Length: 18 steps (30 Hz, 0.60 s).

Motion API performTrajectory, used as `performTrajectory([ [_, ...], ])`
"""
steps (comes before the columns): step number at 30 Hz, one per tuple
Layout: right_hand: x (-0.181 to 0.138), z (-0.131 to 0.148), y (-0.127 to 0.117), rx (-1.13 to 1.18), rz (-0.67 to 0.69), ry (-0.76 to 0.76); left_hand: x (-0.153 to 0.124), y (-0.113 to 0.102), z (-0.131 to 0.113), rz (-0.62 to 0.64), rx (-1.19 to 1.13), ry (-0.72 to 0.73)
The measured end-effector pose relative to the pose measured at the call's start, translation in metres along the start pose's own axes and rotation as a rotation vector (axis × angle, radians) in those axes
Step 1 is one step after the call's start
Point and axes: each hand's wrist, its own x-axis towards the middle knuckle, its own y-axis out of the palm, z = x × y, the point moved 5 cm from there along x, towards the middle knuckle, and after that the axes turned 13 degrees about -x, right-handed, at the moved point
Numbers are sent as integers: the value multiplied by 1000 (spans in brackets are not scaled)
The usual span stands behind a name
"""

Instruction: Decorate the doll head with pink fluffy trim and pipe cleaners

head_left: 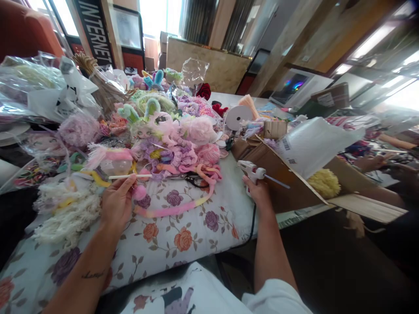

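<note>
My left hand (pixel 118 200) is closed in a pinch on a thin white stick (pixel 131 176) that lies level above the flowered tablecloth (pixel 183 226), with a small pink pompom (pixel 140 192) at my fingertips. My right hand (pixel 258 189) is wrapped round the grip of a white hot glue gun (pixel 252 171); its glue stick points right and its black cord (pixel 252 222) hangs down over the table edge. A long pink and yellow fuzzy cord (pixel 183 207) curls on the cloth between my hands.
A heap of pastel yarn, pompoms and fuzzy crafts (pixel 170 135) covers the middle of the table, with black scissors (pixel 193 178) at its near edge. Cream yarn (pixel 65 213) lies left. An open cardboard box (pixel 278 170), a yellow pompom (pixel 324 183) and plastic bags (pixel 314 141) stand right.
</note>
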Motion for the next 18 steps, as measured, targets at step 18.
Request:
performTrajectory([
  [18, -68, 36, -35, -435, -92, -135, -16, 16, 11, 383, 601, -194],
])
